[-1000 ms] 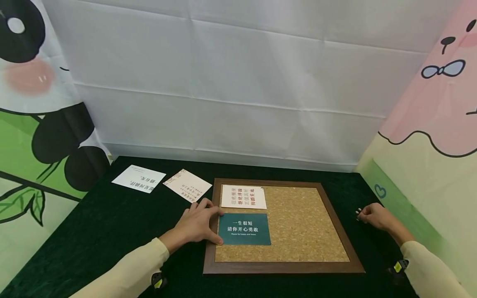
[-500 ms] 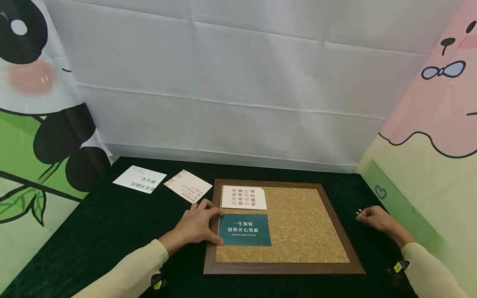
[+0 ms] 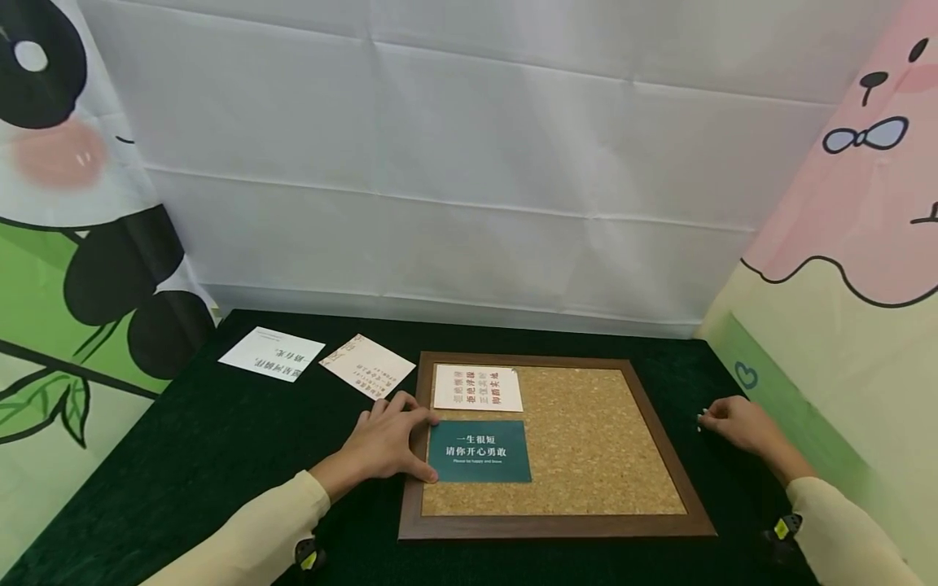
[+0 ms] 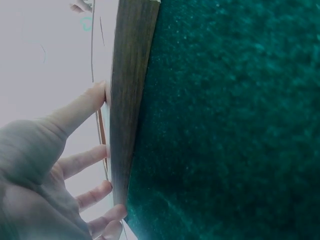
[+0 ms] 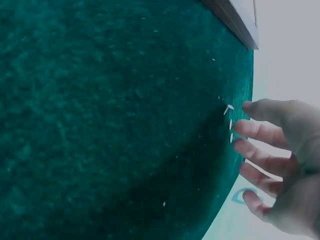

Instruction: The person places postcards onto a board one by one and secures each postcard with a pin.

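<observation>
A teal card [image 3: 479, 469] lies flat on the left side of a cork board [image 3: 601, 439] with a brown frame [image 3: 557, 526]. Its white writing says 一生很短 and 请你开心勇敢, with tiny English words below: "Please be happy and brave".

The left hand [image 3: 384, 439] touches the card's left edge with its thumb and pointer finger. Those fingers are spread wide apart and are not wrapped around anything.

Just above the teal card, a white card [image 3: 478, 387] has lines of red and grey Chinese writing. One line looks like 脚踏实地.

The right hand [image 3: 740, 425] is past the board's right side. Its fingers are a bit bent, with gaps between them, and hold nothing I can see. Small white bits [image 5: 231, 125] lie on the green desk [image 3: 183, 464] by the fingertips.

Left of the board are a cream card [image 3: 368, 366] and a plain white-backed card [image 3: 273, 353], both with slanted Chinese writing that is hard to read.
</observation>
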